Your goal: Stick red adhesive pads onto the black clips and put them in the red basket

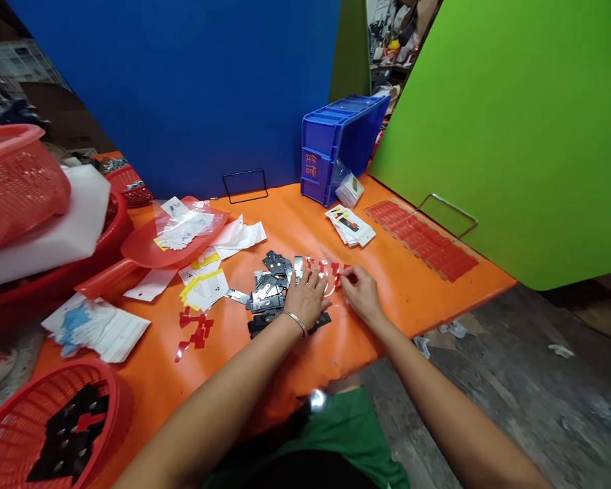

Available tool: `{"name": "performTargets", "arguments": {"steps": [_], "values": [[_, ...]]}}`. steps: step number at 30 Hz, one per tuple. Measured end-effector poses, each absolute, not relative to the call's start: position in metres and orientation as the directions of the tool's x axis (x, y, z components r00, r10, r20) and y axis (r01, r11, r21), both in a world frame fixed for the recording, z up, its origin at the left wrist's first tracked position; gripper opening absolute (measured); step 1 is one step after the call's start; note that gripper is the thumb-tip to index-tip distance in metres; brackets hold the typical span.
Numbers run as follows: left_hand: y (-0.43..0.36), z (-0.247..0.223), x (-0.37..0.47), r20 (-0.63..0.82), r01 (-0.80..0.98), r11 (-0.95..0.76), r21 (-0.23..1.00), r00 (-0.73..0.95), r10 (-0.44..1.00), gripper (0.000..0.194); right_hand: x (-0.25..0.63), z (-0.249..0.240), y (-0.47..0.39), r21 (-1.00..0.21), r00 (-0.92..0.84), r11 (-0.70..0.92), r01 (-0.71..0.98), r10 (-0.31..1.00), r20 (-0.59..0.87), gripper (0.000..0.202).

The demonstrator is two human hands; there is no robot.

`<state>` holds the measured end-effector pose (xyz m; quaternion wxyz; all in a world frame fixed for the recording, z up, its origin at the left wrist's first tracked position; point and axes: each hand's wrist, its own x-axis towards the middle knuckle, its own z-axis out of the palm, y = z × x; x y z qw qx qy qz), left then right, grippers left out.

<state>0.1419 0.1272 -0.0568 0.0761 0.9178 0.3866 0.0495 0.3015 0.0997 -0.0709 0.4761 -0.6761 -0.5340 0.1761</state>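
Note:
My left hand [305,299], with a bracelet at the wrist, lies spread at the right side of a pile of black and metal pieces [268,293] on the orange table. Just right of it, my right hand [360,291] is closed in a pinch at small red pieces [335,269]; what sits between its fingertips is too small to make out. More red pieces [201,333] lie loose left of the pile. White and yellow cards [206,291] are next to the pile.
A red scoop [145,248] holds bagged cards. Behind are a blue bin [318,157], a card stack [350,227] and rows of red strips [421,238]. Red baskets [112,407] stand at the left. Blue [183,88] and green [503,136] panels rise behind the table [285,210].

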Motion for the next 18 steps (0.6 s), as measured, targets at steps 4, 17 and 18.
{"name": "performTargets", "arguments": {"steps": [4,17,18], "values": [[0.129,-0.054,0.139,0.047,0.680,-0.674,0.288,0.693,0.720,0.054,0.303,-0.061,0.091,-0.964,0.510,-0.002,0.264,0.849,0.138,0.014],[0.180,-0.023,0.048,-0.075,0.868,-0.283,0.408,0.341,0.937,0.020,0.241,-0.015,0.052,-0.999,0.317,-0.040,-0.014,0.948,-0.043,0.031],[0.181,-0.024,0.047,-0.088,0.862,-0.286,0.419,0.352,0.932,0.013,0.236,-0.014,0.051,-0.999,0.301,-0.049,-0.014,0.952,-0.051,0.032]]}}
